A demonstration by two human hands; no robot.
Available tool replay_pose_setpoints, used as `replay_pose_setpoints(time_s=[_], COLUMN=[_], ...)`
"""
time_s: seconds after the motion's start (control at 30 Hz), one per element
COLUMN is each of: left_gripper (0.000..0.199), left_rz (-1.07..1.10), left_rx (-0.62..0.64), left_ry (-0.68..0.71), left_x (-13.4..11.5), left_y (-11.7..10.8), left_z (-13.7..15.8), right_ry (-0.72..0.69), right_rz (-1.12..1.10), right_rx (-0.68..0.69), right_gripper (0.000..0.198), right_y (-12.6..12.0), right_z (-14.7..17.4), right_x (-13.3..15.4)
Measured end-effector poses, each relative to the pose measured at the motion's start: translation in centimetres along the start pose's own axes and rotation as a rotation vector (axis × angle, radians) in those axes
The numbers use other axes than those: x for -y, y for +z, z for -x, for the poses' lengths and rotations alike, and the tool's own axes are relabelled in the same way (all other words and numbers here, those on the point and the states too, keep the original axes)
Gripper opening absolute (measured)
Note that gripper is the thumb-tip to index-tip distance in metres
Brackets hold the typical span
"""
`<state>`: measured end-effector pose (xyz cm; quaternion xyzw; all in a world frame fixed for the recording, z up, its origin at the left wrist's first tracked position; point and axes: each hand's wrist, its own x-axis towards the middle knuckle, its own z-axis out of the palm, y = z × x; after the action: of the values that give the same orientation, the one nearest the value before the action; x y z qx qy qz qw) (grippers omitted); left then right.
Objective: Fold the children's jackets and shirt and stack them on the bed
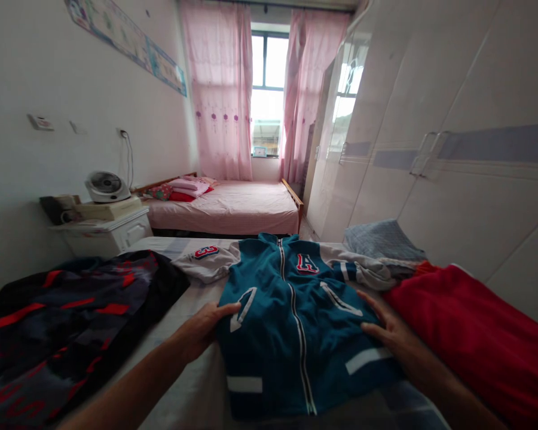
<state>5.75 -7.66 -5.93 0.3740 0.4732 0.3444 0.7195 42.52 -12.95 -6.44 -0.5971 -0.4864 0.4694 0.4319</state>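
A teal zip-up jacket [273, 316] with grey sleeves lies front up, its white-edged zip closed from collar to hem. At its left side edge, my left hand [208, 325] grips the cloth, the thumb on top by the slanted pocket and the other fingers hidden. On the opposite edge my right hand [383, 328] holds the side below the other pocket, thumb over the fabric. Both sleeves spread outward, the left one bearing a red-and-blue "3" patch [206, 252]. A letter "A" patch [307, 263] sits on the chest.
A black, grey and red garment [72, 322] lies on the left of the bed I face. To the right are red clothing [470, 316] and folded blue-grey cloth [383, 239]. Beyond stand a pink bed [246, 206], a cabinet [112, 233] with a fan [106, 186], and a white wardrobe [430, 89].
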Motion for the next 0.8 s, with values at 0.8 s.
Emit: replay_pose_setpoints(time_s=[0.8], left_gripper=[0.035], left_rz=[-1.515], left_rx=[-0.453], left_ry=[0.692], left_x=[-1.9], left_y=[-4.5], left_z=[-3.7], right_ry=[-0.286], right_rz=[0.739], right_rx=[-0.058], right_gripper=[0.041], right_y=[-2.6], right_z=[-0.8], right_x=[0.6])
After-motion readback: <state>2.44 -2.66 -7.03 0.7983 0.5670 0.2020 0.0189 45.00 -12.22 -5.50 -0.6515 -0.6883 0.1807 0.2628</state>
